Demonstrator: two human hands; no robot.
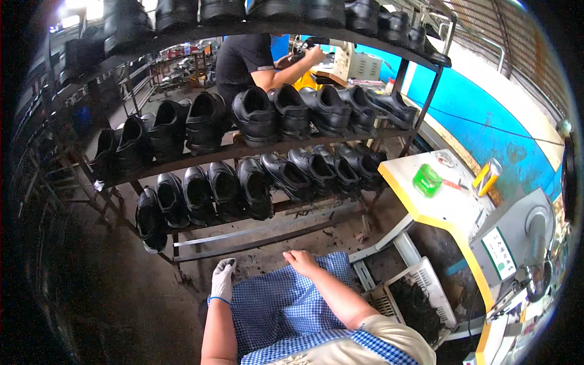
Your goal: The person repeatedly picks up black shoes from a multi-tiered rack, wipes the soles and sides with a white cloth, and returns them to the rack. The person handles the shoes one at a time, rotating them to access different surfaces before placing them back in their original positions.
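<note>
Three rows of shoes (260, 129) on a rack (292, 30), gloved left hand (222, 281), bare right hand (302, 264), both curled near an apron (267, 307), grip impossible to tell

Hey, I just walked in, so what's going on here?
A person in a blue checked apron has a white-gloved left hand and a bare right hand held apart in front of them; whether either holds anything small isn't clear. Ahead, black shoes line a rack, and behind it a co-worker is near a pale machine.
</note>
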